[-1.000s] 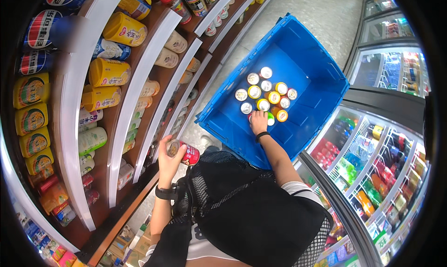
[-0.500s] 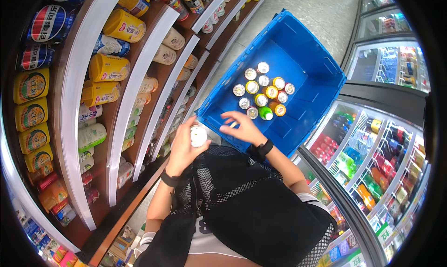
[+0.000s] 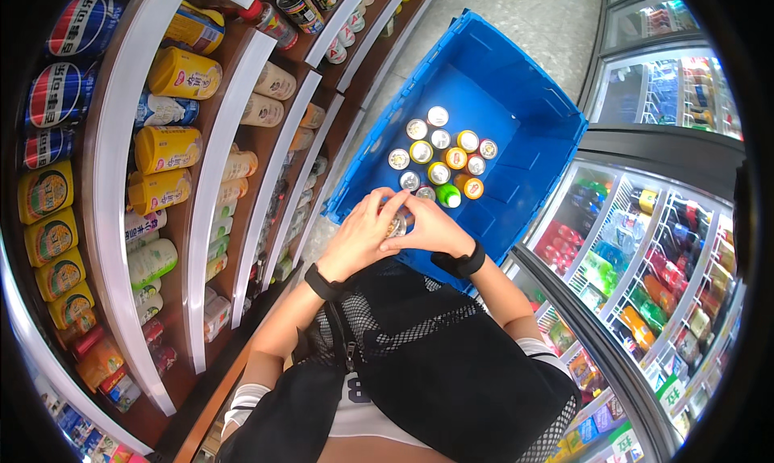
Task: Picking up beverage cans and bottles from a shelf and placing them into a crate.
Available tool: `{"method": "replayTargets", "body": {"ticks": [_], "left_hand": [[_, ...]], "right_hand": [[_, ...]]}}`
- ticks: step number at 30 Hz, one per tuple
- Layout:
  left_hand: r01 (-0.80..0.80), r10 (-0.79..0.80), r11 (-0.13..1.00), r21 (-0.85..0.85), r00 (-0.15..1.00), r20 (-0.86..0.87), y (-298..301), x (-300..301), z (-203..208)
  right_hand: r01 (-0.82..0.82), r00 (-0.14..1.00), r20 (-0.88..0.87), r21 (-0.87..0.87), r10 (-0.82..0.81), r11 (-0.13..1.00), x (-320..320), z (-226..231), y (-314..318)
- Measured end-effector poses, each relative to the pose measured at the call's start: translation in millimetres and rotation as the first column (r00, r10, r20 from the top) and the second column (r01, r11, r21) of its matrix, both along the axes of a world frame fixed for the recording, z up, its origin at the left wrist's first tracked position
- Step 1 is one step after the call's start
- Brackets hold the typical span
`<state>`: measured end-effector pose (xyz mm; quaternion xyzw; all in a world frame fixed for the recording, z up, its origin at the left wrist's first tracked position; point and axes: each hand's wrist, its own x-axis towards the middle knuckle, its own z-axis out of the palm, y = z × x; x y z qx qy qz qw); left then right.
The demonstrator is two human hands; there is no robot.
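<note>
The person's left hand (image 3: 355,231) and right hand (image 3: 435,227) meet around one can (image 3: 395,224), fingers of both clamped on it; the can sits between them, over the near rim of a blue plastic crate (image 3: 528,152); upright drink cans (image 3: 439,173) cluster inside.

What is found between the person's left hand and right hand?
A partly hidden can is between the left hand and the right hand; the head view shows this.
</note>
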<state>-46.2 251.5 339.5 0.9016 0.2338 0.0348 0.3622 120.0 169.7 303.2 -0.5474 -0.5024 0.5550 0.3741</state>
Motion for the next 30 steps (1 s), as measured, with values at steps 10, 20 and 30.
{"method": "replayTargets", "body": {"ticks": [10, 20, 30], "left_hand": [[-0.287, 0.284, 0.958, -0.003, 0.944, 0.166, 1, 24, 7], [-0.381, 0.397, 0.914, 0.137, 0.91, -0.121, -31, -78, -6], [-0.64, 0.654, 0.755, 0.144, 0.72, -0.233, -85, -116, 0]], "right_hand": [[0.2, 0.788, -0.523, -0.279, -0.323, 0.939, 46, -49, -13], [0.724, 0.49, 0.67, 0.042, -0.557, 0.688, 159, -142, 29], [0.304, 0.671, 0.74, -0.214, -0.049, 0.929, 189, -244, 48]]}}
